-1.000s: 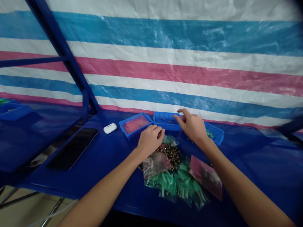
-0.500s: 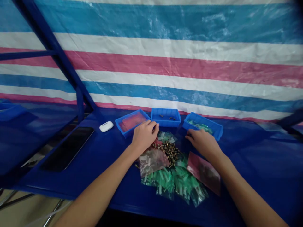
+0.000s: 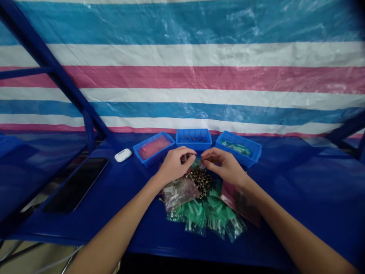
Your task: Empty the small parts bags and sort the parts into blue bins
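My left hand (image 3: 177, 164) is curled above the left side of a heap of small brass-coloured screws (image 3: 202, 182), and a few dark brassy bits show between its fingers. Facing it closely is my right hand (image 3: 224, 164), its thumb and fingertips drawn together; whatever they pinch is too small to make out. The two sets of fingertips are slightly apart. Around the heap lie a clear pinkish bag (image 3: 180, 193), several green-and-clear packets (image 3: 215, 213) and a red bag (image 3: 232, 198), partly under my right forearm.
Behind my hands stand three blue bins: one with red bags (image 3: 137, 149), one with a few screws (image 3: 194, 131), one with green packets (image 3: 258, 153). At left lie a white earbud case (image 3: 123, 155) and a black phone (image 3: 76, 184). A striped sheet (image 3: 199, 76) hangs behind.
My right hand has moved left from beside the right bin to meet the left hand over the screws. My left hand stays near the heap, its fingers now turned toward the right hand.
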A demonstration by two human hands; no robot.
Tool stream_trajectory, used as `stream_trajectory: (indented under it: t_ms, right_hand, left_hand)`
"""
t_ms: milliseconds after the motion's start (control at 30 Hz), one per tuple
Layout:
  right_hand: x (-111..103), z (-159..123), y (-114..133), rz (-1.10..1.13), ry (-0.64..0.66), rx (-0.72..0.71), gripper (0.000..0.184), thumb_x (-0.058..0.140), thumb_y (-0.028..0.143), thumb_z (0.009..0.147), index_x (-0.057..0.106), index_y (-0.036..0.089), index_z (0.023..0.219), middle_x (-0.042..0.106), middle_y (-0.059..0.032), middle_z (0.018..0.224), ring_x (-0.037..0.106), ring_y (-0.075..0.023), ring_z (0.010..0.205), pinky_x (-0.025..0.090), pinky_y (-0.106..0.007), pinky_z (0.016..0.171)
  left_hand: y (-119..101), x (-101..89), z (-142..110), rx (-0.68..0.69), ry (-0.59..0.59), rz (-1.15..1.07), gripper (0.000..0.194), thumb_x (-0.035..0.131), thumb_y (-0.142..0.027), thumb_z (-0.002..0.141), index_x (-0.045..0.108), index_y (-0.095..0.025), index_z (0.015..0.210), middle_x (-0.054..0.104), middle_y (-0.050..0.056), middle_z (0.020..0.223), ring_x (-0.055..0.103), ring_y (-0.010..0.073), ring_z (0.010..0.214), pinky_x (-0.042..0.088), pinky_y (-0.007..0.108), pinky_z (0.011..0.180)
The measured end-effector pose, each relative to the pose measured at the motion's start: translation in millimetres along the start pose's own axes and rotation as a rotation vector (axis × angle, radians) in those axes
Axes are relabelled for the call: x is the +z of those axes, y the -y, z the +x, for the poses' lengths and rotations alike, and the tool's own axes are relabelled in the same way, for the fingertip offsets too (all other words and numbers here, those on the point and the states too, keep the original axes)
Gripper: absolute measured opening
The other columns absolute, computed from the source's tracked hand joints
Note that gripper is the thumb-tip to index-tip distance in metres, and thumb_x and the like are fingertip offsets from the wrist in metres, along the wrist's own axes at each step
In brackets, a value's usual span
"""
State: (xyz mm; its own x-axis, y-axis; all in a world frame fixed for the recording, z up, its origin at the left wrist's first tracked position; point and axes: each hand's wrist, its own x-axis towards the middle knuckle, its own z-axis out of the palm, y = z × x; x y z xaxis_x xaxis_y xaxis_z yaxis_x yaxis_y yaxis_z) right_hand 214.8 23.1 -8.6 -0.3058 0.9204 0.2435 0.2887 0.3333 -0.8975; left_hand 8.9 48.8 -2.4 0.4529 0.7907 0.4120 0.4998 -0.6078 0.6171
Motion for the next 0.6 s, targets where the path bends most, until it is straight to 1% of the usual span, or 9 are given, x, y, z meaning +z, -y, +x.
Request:
stream_trajectory:
  t_ms: [100, 167, 267, 467, 600]
  right_hand:
    - [-0.1, 0.3, -3.3, 0.149, 0.008, 0.037, 0.035, 0.062, 0.03, 0.083, 0.051, 0.018, 0.114, 0.071, -0.0064, 0.095, 0.068, -0.0171, 0.082, 0.054, -0.034, 0.078]
    - [-0.5, 0.5, -4.3, 0.188, 0.016, 0.055, 0.038, 0.061, 0.03, 0.083, 0.048, 0.019, 0.117, 0.07, -0.0071, 0.097, 0.069, -0.0174, 0.083, 0.055, -0.034, 0.079]
    - [0.0, 0.6, -5.1, 0.202, 0.023, 0.067, 0.039, 0.061, 0.03, 0.084, 0.047, 0.02, 0.118, 0.07, -0.0067, 0.097, 0.069, -0.0176, 0.084, 0.055, -0.035, 0.08]
    - [1.9, 1.3, -6.8, 0.199, 0.021, 0.081, 0.043, 0.064, 0.032, 0.082, 0.047, 0.021, 0.12, 0.071, -0.0054, 0.094, 0.069, -0.018, 0.084, 0.056, -0.035, 0.08]
    - [2.6, 3.0, -7.2, 0.163, 0.014, 0.092, 0.044, 0.066, 0.034, 0.081, 0.051, 0.02, 0.12, 0.071, -0.0061, 0.096, 0.068, -0.0179, 0.084, 0.055, -0.034, 0.079]
  left_hand:
    - [-0.9, 1.6, 0.0, 0.004, 0.051, -0.049, 0.018, 0.059, -0.03, 0.089, 0.07, -0.021, 0.099, 0.067, 0.001, 0.085, 0.058, 0.0121, 0.07, 0.044, 0.024, 0.064]
    - [-0.4, 3.2, 0.0, 0.009, 0.057, -0.051, 0.016, 0.063, -0.032, 0.086, 0.071, -0.022, 0.096, 0.067, 0.002, 0.085, 0.059, 0.0142, 0.076, 0.045, 0.025, 0.067]
    - [0.3, 4.6, 0.2, 0.019, 0.034, -0.055, 0.012, 0.064, -0.03, 0.085, 0.072, -0.022, 0.09, 0.068, 0.002, 0.083, 0.059, 0.015, 0.078, 0.045, 0.026, 0.07]
    - [0.1, 3.4, 0.5, 0.009, 0.019, -0.046, 0.01, 0.067, -0.031, 0.084, 0.072, -0.023, 0.088, 0.068, 0.001, 0.083, 0.059, 0.016, 0.079, 0.046, 0.03, 0.074]
    - [3.0, 5.1, 0.8, 0.008, 0.008, -0.022, 0.007, 0.066, -0.028, 0.084, 0.071, -0.023, 0.085, 0.067, 0.001, 0.081, 0.058, 0.0153, 0.078, 0.046, 0.029, 0.074]
